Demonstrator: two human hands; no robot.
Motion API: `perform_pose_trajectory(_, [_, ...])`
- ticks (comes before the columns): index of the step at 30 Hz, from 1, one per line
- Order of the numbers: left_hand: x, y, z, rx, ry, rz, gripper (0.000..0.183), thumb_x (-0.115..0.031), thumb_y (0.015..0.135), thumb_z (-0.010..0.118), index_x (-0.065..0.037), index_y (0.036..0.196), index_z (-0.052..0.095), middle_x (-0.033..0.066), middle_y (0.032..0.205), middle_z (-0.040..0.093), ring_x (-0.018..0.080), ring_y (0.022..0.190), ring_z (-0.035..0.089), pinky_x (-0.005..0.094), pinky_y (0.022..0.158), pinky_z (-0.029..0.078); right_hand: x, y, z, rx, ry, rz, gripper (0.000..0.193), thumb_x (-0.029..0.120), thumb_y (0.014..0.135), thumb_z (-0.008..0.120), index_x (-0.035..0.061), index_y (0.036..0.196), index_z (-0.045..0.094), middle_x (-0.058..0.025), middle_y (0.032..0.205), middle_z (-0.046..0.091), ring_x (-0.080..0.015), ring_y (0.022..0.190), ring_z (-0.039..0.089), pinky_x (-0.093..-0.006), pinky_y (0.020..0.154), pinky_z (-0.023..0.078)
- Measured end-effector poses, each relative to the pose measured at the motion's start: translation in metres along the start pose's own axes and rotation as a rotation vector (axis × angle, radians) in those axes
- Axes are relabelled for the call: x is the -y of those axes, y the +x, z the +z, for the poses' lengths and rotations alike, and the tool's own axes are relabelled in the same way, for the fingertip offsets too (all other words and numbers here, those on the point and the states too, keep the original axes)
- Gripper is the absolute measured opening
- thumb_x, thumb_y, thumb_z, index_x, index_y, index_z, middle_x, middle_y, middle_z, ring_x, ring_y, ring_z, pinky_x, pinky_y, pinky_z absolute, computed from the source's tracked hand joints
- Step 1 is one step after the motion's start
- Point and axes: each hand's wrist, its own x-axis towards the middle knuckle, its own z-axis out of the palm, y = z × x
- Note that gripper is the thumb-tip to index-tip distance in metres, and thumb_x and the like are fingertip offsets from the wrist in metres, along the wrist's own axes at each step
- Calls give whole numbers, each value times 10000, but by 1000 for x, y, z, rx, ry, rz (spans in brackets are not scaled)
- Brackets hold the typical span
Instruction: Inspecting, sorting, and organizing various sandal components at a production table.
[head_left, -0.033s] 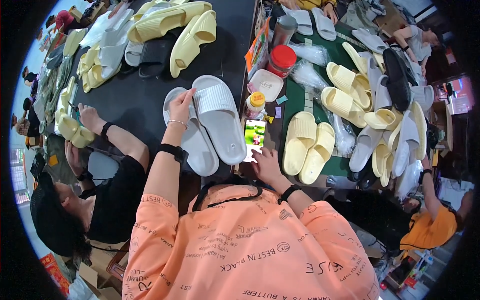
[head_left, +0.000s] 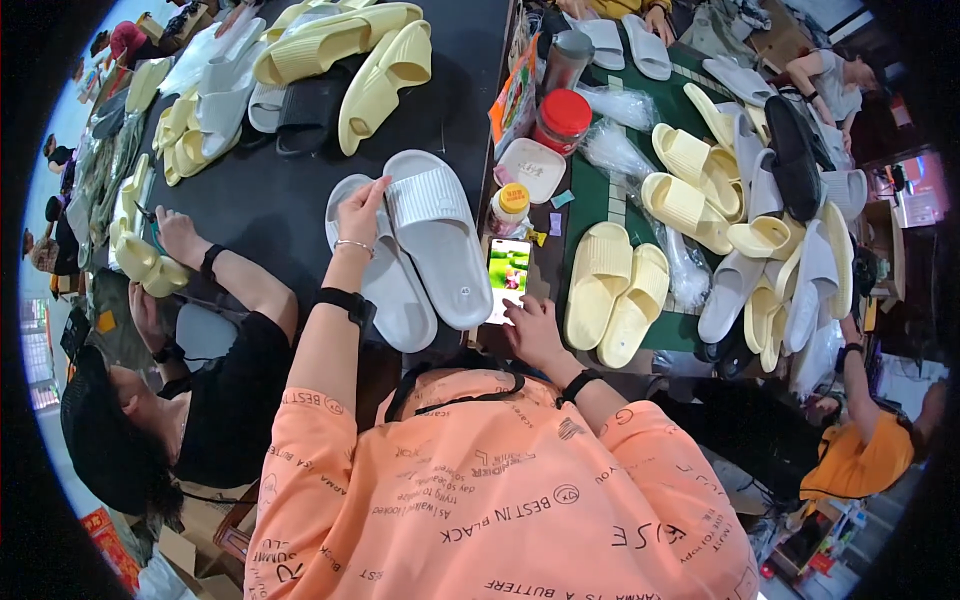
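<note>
A pair of pale grey slide slippers (head_left: 445, 255) lies on the dark table in front of me, toes pointing away. My left hand (head_left: 360, 215) has its fingers closed at the strap of the left slipper, close against the right slipper's strap; the finger ends are partly hidden. Just right of the pair, a phone (head_left: 510, 268) lies with its screen lit, showing a green picture with a small figure. My right hand (head_left: 532, 325) rests at the phone's lower edge, fingers extended and touching or almost touching the screen. It holds nothing.
A pair of cream slippers (head_left: 598, 285) lies on the green mat, beside a heap of cream, grey and black slippers (head_left: 795, 160). Behind the phone stand a yellow-lidded bottle (head_left: 512, 205) and red-lidded jar (head_left: 563, 120). A person in black (head_left: 240, 370) works at my left.
</note>
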Motion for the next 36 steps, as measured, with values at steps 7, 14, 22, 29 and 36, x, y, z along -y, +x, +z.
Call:
perform_pose_trajectory(7, [-2,-2,0,0,-46,-10,280,-244,831,530,-27,992,603,-10,952,576,55,886,476,187,793,343,3,-10,-4,29,24,-124,211,158,703,551,69,895,554,-34,987,564,-232,973,439,-390,801,300])
perform_pose_trajectory(14, [-5,-3,3,-43,-72,-11,237,-198,814,555,-15,949,622,6,896,597,71,835,500,194,760,361,1,-6,-4,-90,39,-129,178,148,694,556,79,858,547,-30,971,568,-227,953,451,-400,794,298])
perform_pose_trajectory(22, [-8,-5,2,-14,17,-12,278,-245,829,533,-39,1001,604,-34,914,564,41,822,463,172,734,350,-12,-12,-11,-137,-12,107,168,139,715,547,80,873,546,-31,930,576,-216,933,457,-412,790,296])
perform_pose_trajectory(29, [-7,-5,1,0,-17,-7,284,-245,832,527,-39,1015,596,-35,924,558,39,825,460,175,736,351,-12,-11,-12,-125,-34,4,143,131,712,544,82,846,549,-23,948,568,-227,929,458,-409,775,311])
perform_pose_trajectory(36, [-8,-5,2,-18,19,-7,262,-232,828,533,-29,974,613,-5,920,580,62,838,479,190,755,355,-10,-10,-14,-127,-23,-7,123,127,707,548,87,823,539,-18,956,561,-221,935,453,-411,787,302])
